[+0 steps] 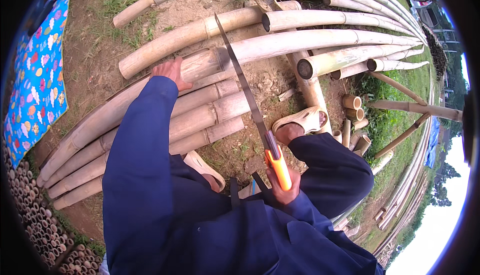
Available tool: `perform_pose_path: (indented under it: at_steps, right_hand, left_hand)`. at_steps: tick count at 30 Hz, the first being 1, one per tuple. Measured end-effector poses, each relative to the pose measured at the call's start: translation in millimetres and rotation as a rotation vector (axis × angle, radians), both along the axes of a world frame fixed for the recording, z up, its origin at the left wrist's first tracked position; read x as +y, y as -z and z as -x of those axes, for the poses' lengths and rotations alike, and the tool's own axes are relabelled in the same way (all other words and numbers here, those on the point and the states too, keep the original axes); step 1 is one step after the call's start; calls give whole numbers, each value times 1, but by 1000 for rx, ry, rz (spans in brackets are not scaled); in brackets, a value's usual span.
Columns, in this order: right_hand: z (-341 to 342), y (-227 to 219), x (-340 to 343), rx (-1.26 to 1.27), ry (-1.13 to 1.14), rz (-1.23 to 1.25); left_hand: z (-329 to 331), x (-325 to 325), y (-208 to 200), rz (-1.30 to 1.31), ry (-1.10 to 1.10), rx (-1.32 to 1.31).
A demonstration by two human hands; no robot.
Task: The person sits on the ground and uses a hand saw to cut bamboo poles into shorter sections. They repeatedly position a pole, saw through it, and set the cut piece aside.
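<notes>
My right hand (286, 189) is closed round the orange handle (280, 169) of a handsaw. Its long, narrow blade (246, 85) points up and away, crossing a long pale bamboo pole (295, 42) near a dark node ring. Whether the teeth are in the bamboo I cannot tell. Left of the blade, my left hand (172, 73) grips the same pole from above, thumb spread toward me. Several cut bamboo poles (192, 116) lie side by side just nearer to me. Beyond my left hand lies another thick bamboo length (192, 34).
More poles fan out at upper right over a bamboo crosspiece (307, 87). Short offcuts (354, 106) lie by my sandalled right foot (296, 125). A bamboo post frame (415, 107) stands at right. Stacked bamboo pieces (40, 220) fill the lower left, below a blue patterned sheet (37, 75).
</notes>
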State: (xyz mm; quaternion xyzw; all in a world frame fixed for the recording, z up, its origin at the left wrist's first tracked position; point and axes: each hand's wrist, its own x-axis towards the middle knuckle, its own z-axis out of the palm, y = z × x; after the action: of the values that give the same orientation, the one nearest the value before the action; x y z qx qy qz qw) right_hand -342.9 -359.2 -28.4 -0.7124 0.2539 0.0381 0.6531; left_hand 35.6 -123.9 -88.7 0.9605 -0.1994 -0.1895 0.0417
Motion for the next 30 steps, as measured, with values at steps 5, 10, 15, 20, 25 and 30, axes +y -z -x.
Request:
perform_pose_path:
  at_steps: [5, 10, 15, 20, 25, 30]
  right_hand:
    - [-62, -23, 4, -87, -32, 220]
    - [-114, -7, 2, -118, -5, 179]
    - [-2, -61, 12, -76, -26, 292]
    - [-87, -16, -2, -124, -45, 279]
    - [-42, -22, 6, -69, -48, 189]
    - [-7, -47, 4, -61, -96, 340]
  left_hand:
    - [2, -12, 4, -22, -4, 16]
    - [1, -14, -4, -32, 18, 72]
    - [-5, -9, -4, -25, 4, 17]
    - [-10, -21, 4, -3, 20, 27]
    - [-11, -5, -2, 20, 15, 14]
    - [-10, -6, 5, 27, -15, 52]
